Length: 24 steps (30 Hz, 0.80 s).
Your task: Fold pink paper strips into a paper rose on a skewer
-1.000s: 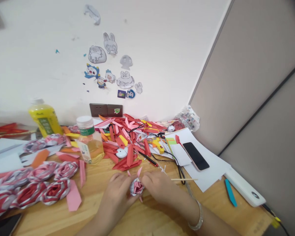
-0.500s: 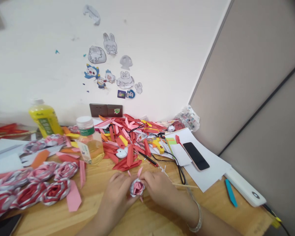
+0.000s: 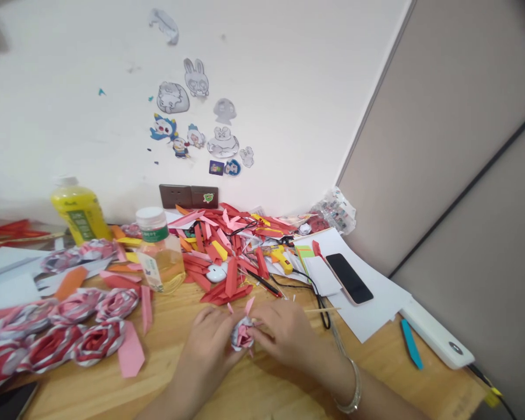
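A small paper rose (image 3: 244, 336), pink in the centre with white outer petals, sits between my hands above the wooden table. My left hand (image 3: 210, 338) is closed on its left side, thumb and fingers pinching the paper. Pink pointed petal tips (image 3: 249, 305) stick out at the top of the rose. My right hand (image 3: 284, 332) touches the rose's right edge with bent fingers. A thin wooden stick (image 3: 324, 310) juts out to the right from behind this hand, which grips it; the gripped part is mostly hidden.
Folded red and pink paper strips (image 3: 231, 277) are heaped behind my hands, with a yellow glue gun (image 3: 281, 258). Finished-looking paper roses (image 3: 100, 341) lie at left near a jar (image 3: 155, 248) and a yellow bottle (image 3: 79, 210). A phone (image 3: 349, 278) rests on white sheets.
My right fingers have shifted and bent closer over the rose's right edge. The wooden stick's far end dipped, then rose and moved left. My left hand stays about still.
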Tool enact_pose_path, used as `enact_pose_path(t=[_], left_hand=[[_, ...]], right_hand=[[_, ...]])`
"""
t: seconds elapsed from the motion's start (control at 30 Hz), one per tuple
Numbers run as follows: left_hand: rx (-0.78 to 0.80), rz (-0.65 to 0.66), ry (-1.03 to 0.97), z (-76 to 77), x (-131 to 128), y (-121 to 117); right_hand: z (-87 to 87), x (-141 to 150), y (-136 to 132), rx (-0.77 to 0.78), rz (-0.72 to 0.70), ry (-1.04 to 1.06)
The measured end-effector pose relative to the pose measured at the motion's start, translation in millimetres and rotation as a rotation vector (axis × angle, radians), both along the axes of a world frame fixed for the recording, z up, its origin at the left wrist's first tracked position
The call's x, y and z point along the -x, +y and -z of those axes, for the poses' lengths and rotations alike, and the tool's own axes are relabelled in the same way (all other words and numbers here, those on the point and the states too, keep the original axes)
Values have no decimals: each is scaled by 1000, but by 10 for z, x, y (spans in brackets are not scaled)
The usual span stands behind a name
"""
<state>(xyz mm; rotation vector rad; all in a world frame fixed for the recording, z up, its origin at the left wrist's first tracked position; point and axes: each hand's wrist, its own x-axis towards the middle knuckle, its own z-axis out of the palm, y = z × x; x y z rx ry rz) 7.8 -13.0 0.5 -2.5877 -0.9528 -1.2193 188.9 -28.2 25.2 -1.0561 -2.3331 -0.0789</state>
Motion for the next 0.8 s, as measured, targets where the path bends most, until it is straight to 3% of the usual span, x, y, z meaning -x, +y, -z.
enact_pose_path(t=[0.13,0.33,0.8], left_hand=[[-21,9,18,-8,-5,-11],[-40,-6,40,-26,-7,-25],[-68,-9,29,-30,-10,-33]], right_hand=[[-7,12,-8,8,-35,39],[-40,8,25,180,0,95],[29,23,19,11,26,56]])
